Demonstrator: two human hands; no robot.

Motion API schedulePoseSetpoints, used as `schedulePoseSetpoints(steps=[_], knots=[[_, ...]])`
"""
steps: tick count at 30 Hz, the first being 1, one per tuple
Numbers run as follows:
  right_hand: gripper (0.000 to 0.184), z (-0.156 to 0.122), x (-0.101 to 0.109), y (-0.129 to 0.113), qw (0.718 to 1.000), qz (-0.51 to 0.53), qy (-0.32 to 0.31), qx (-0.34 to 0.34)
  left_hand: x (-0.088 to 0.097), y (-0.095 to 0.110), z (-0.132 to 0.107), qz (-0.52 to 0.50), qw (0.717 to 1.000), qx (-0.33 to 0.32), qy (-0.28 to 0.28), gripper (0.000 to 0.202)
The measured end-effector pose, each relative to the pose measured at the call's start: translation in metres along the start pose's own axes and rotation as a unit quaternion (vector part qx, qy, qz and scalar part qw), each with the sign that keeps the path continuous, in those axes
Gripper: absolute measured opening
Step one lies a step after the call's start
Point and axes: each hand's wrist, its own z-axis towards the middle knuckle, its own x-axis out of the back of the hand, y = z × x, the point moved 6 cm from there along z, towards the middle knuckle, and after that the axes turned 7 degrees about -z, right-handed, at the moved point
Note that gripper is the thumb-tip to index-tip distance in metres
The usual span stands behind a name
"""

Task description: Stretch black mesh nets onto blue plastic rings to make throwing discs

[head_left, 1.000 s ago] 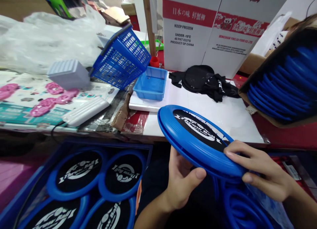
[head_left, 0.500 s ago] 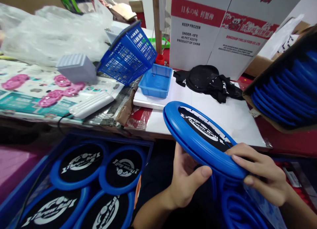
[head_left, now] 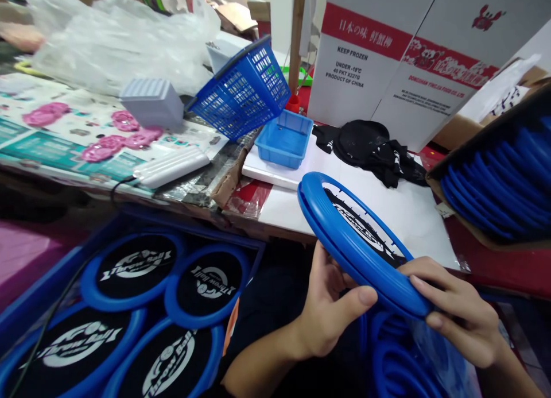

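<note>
A blue ring disc (head_left: 344, 237) with a black mesh centre and white lettering is held tilted over the table's front edge. My left hand (head_left: 331, 309) grips its lower rim from beneath, thumb pressed on the edge. My right hand (head_left: 456, 315) closes over the near right rim, fingers curled on top. Below my hands lie more blue rings (head_left: 400, 363), partly under clear plastic.
Several finished discs (head_left: 133, 266) lie in a blue box at lower left. On the table stand a tipped blue basket (head_left: 241, 91), a small blue tray (head_left: 282, 139), black mesh fabric (head_left: 370, 148), a white carton (head_left: 387, 59), and a box of blue rings (head_left: 503, 180) at right.
The disc has tipped more steeply on edge between my hands. My view has shifted, so the table's things slid right and the discs at lower left show more.
</note>
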Motion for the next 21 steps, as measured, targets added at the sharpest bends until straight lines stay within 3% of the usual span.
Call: schedulePoseSetpoints(steps=[21], knots=[[0.053,0.0055,-0.0019,0.0006,1.000,0.017,-0.022,0.005,0.0007,0.0025,0.0004,-0.012,1.000,-0.003,-0.014,0.058]])
